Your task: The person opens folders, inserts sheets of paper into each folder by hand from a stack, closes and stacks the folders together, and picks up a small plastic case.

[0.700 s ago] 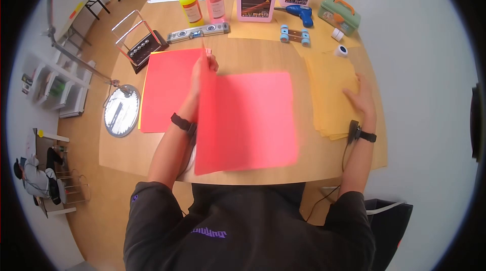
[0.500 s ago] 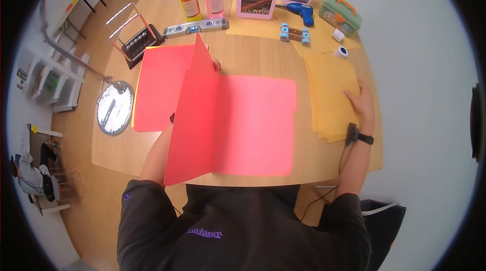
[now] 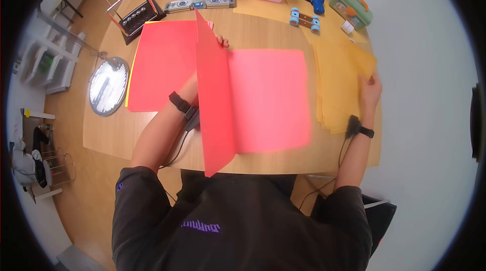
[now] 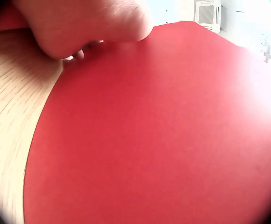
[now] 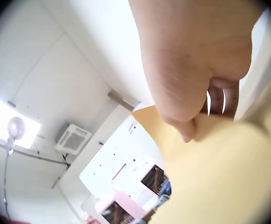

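Note:
A red folder (image 3: 268,99) stands partly open at the middle of the table, one cover raised nearly upright. The left hand (image 3: 223,41) grips it at the far side of the raised cover, which hides most of the hand; its fingertips show past the edge. In the left wrist view the thumb side of the hand (image 4: 93,28) lies against the red cover (image 4: 159,130). On the right, the right hand (image 3: 371,90) pinches the edge of the top yellow envelope (image 3: 338,78) and lifts it; thumb and fingers of this hand (image 5: 196,70) hold the paper (image 5: 219,172) in the right wrist view.
Red sheets (image 3: 164,68) lie left of the folder, near a round lamp (image 3: 109,86) and a Newton's cradle (image 3: 135,20). Along the back stand a level (image 3: 200,4), bottles, jugs, a blue tool (image 3: 314,0), a small wheeled toy (image 3: 305,20) and a green box (image 3: 352,9).
The right hand has gone from resting on the envelopes to pinching and raising the top one's edge. The folder's raised cover stands more upright, and the head view has shifted.

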`<action>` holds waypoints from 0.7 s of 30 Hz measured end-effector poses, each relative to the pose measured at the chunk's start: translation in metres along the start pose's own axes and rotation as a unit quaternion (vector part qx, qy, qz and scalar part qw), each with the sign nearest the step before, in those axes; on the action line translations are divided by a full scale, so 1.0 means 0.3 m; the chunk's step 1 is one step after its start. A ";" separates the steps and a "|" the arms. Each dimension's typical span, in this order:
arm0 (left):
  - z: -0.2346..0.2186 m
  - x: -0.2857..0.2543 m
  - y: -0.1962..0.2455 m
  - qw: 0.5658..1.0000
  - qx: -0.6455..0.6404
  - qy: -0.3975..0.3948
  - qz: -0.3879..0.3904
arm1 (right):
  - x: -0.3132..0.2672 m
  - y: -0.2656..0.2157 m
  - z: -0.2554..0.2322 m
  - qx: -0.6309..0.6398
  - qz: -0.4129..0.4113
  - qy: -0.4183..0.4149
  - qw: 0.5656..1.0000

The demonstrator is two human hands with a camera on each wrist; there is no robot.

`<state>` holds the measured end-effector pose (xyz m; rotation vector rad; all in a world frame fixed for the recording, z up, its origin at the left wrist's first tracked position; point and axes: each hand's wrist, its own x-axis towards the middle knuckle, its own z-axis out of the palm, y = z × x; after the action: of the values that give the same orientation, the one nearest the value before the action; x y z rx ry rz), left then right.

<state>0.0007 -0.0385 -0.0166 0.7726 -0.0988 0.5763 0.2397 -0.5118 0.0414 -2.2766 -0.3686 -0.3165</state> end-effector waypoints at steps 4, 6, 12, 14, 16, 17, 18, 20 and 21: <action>-0.056 0.023 -0.001 0.996 -0.032 -0.068 -0.047 | 0.016 -0.095 -0.032 0.181 0.075 -0.055 0.979; -0.013 0.012 0.022 0.995 -0.029 -0.073 -0.063 | 0.009 -0.178 -0.015 0.343 0.048 -0.001 0.938; -0.037 0.021 0.009 0.995 -0.031 -0.065 -0.067 | -0.013 -0.520 -0.117 0.456 -0.005 -0.093 0.885; -0.089 0.041 -0.054 0.993 -0.080 -0.087 -0.009 | -0.042 -0.597 -0.119 0.488 -0.020 -0.119 0.864; -0.068 0.015 -0.025 0.988 -0.102 -0.102 -0.052 | -0.068 -0.653 -0.076 0.521 -0.040 -0.145 0.840; -0.060 0.010 -0.001 0.982 -0.120 -0.113 -0.096 | -0.086 -0.657 -0.016 0.552 0.005 -0.159 0.818; -0.074 0.022 -0.001 0.983 -0.114 -0.114 -0.088 | -0.098 -0.636 0.042 0.583 0.050 -0.174 0.792; -0.149 0.042 -0.046 0.984 -0.112 -0.116 -0.074 | -0.107 -0.496 0.212 0.581 0.034 -0.241 0.777; -0.153 0.044 -0.051 0.985 -0.105 -0.116 -0.070 | -0.142 -0.474 0.261 0.534 0.067 -0.265 0.800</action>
<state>0.0143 -0.0098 -0.0554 0.6321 -0.3128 0.3350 0.1575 -0.3687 0.0715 -1.1946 -0.4952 0.5262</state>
